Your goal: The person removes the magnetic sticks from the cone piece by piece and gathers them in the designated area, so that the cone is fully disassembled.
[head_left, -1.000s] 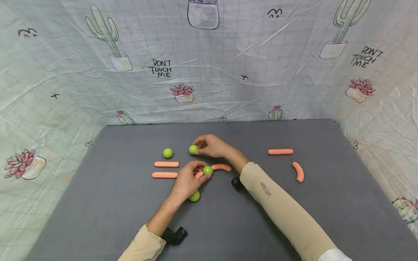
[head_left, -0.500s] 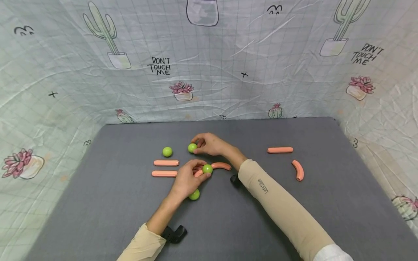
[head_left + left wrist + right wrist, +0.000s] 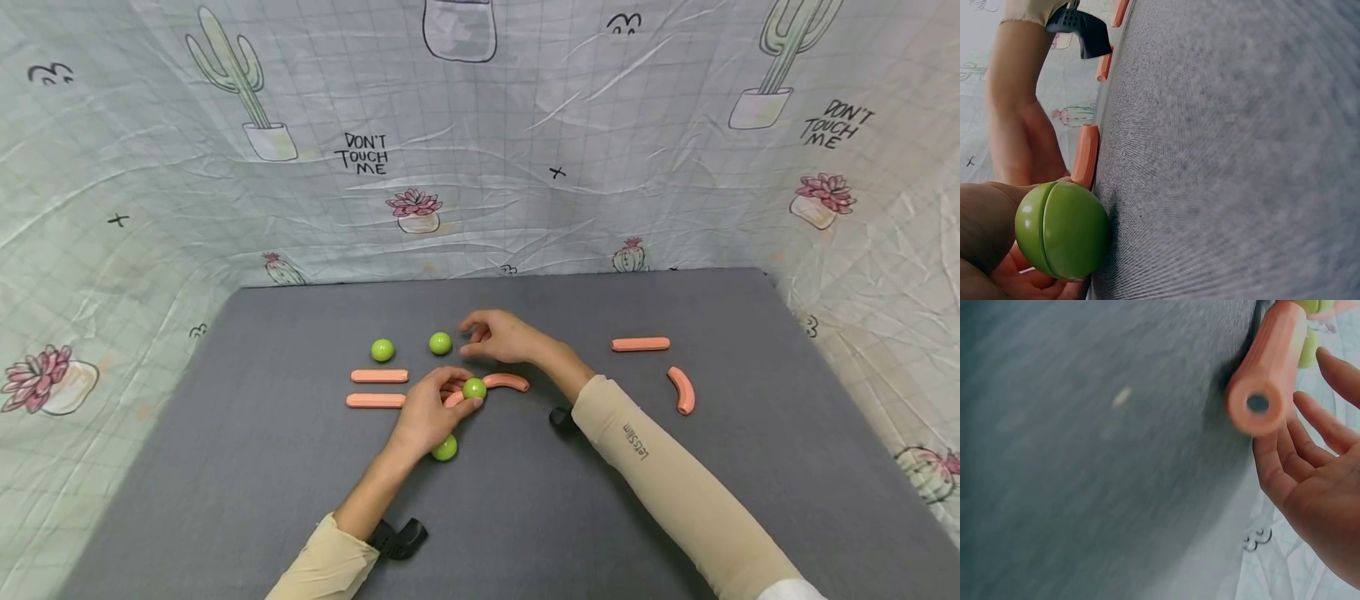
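Observation:
My left hand (image 3: 429, 414) pinches a glossy green ball (image 3: 474, 389) between thumb and fingers. An orange tube shows partly under that hand, left of the ball, and a curved orange tube (image 3: 506, 382) extends from the ball's right side. My right hand (image 3: 506, 337), its fingers loosely bent and apart, holds nothing. It is just right of another green ball (image 3: 440, 343). In the right wrist view, an orange tube (image 3: 1272, 362) with a hole in its end overlaps the fingertips. A seamed green ball (image 3: 1063, 231) looms large before the fingers in the left wrist view.
Two straight orange tubes (image 3: 379, 376) lie left of my left hand, below a green ball (image 3: 382, 350). One more green ball (image 3: 444, 447) sits beside the left wrist. Far right are a straight tube (image 3: 640, 343) and a curved one (image 3: 682, 390). A patterned cloth (image 3: 487, 167) surrounds the grey table.
My right hand has let go of the upper green ball and drawn away to the right, leaving the ball on the table. The left hand stays at its ball.

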### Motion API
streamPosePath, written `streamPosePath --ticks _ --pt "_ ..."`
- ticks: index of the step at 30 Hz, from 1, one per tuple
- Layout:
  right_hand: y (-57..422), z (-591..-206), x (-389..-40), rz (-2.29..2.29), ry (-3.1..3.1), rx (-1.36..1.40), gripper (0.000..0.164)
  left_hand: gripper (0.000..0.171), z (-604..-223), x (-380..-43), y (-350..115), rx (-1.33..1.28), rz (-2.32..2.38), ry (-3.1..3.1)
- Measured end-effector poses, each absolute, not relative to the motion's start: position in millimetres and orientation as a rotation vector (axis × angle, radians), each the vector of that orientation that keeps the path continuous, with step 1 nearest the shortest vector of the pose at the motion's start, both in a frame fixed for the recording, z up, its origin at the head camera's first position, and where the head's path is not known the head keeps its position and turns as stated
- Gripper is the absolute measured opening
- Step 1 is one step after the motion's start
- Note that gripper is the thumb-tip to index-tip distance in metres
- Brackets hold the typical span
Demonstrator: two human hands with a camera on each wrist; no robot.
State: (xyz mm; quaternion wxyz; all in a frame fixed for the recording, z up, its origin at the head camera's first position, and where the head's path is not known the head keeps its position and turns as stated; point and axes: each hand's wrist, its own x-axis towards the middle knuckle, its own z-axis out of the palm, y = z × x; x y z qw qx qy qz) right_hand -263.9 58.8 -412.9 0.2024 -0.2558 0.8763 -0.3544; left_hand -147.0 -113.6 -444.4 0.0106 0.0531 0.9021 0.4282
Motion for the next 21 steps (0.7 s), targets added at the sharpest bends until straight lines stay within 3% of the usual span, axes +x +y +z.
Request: streamPosePath --ticks 21 --pt "103 -403 -225 -1.045 2.329 -0.747 0.039 0.032 -442 -152 -115 0.171 1.326 2.777"
